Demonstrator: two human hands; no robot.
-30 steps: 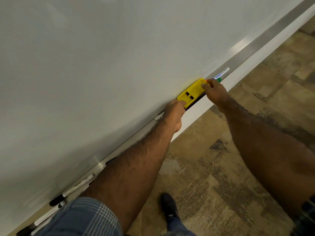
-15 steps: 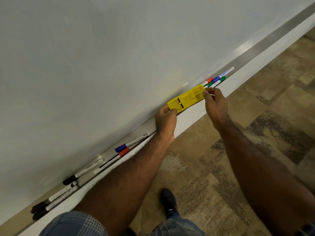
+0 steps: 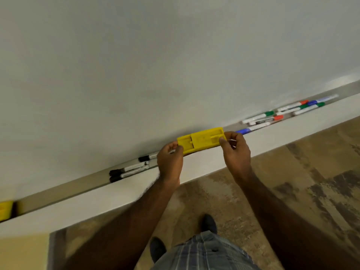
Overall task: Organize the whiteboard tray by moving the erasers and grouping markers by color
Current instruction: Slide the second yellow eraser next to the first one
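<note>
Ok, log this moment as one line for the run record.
step: moving eraser | yellow eraser: held at both ends, above tray | left hand: gripping | right hand: gripping | markers: mixed colours right, black left

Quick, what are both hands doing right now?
Left hand: closed on the left end of the yellow eraser.
Right hand: closed on its right end.

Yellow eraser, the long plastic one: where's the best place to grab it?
By its two short ends, one hand from each side. The long yellow plastic eraser lies lengthwise along the whiteboard tray, so its ends are open. The left hand pinches the left end and the right hand the right end.
</note>
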